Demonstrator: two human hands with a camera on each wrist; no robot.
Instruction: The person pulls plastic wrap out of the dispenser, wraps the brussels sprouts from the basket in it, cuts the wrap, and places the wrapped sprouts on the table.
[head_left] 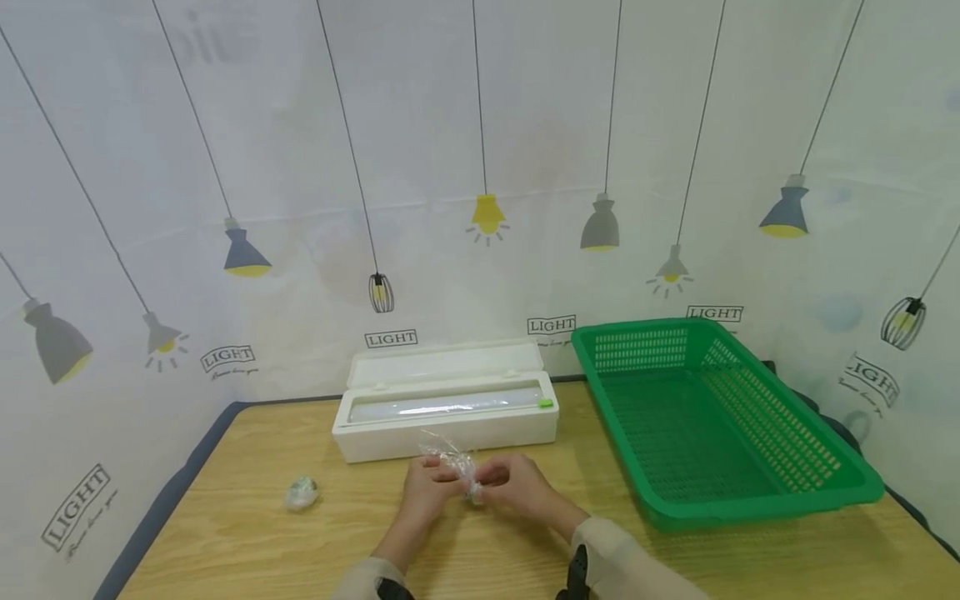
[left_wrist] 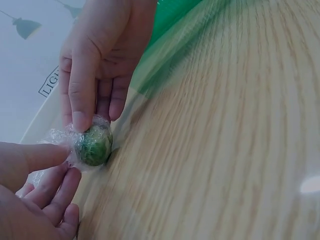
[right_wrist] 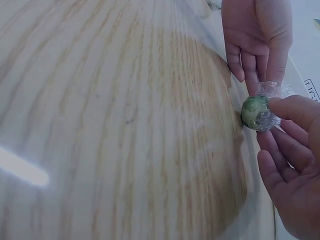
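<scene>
A small green ball wrapped in clear cling film (head_left: 470, 483) (left_wrist: 94, 146) (right_wrist: 256, 113) is held just above the wooden table (head_left: 247, 550) between both hands. My left hand (head_left: 423, 493) (left_wrist: 37, 187) (right_wrist: 255, 40) pinches the film at the ball's left side with thumb and fingers. My right hand (head_left: 519, 487) (left_wrist: 92, 65) (right_wrist: 295, 160) pinches the ball from the right, its thumb and forefinger on the wrap. Loose crinkled film (head_left: 442, 450) sticks up behind the ball.
A white cling-film dispenser box (head_left: 446, 412) lies open right behind the hands. A green plastic basket (head_left: 825, 467) stands at the right. A second film-wrapped ball (head_left: 302, 493) rests on the table to the left. A printed backdrop encloses the table.
</scene>
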